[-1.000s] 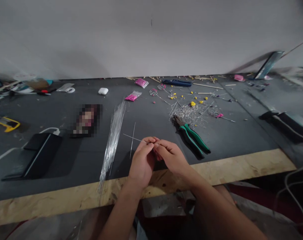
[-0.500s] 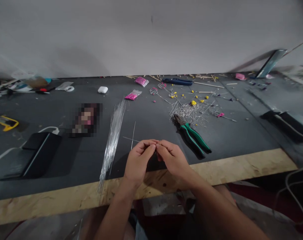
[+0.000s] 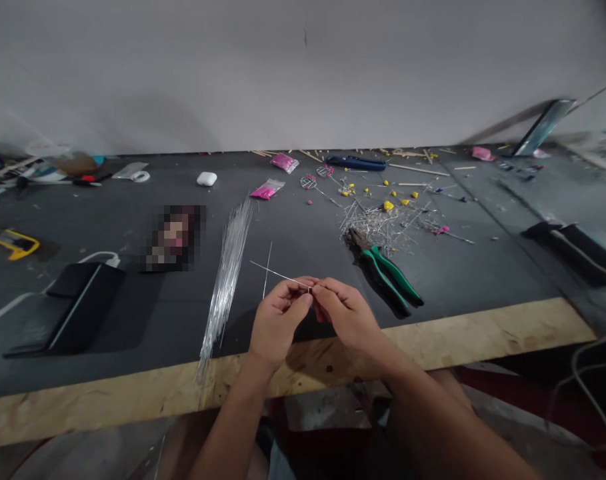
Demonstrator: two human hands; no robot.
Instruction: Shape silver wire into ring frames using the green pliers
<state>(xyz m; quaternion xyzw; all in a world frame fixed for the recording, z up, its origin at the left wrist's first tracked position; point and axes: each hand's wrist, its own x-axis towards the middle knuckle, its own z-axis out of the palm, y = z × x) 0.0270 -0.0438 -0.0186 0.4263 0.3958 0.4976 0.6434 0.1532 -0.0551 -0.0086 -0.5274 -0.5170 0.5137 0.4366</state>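
Close together above the table's front edge, my left hand (image 3: 281, 319) and my right hand (image 3: 343, 312) pinch one thin metal wire (image 3: 277, 273). Its long end sticks out to the upper left, and a short bent bit shows between the fingertips. Another loose wire (image 3: 267, 267) lies on the dark tabletop just behind my left hand. To the left is a bundle of straight wires (image 3: 227, 273). Right of my hands lie pliers (image 3: 387, 270) with green and black handles, jaws against a pile of cut wire pieces (image 3: 373, 223).
Pink bead packets (image 3: 267, 189), yellow lumps (image 3: 388, 206) and a dark blue tool (image 3: 355, 163) lie toward the wall. At left are a black stand (image 3: 77, 307), a white earphone case (image 3: 207, 179) and a yellow cutter (image 3: 17, 245). A wooden strip (image 3: 457, 347) edges the table.
The wire's long end has swung up slightly and now passes above my left fingers. The fingertips have shifted a little, showing the bent bit. Both hands stay in nearly the same place.
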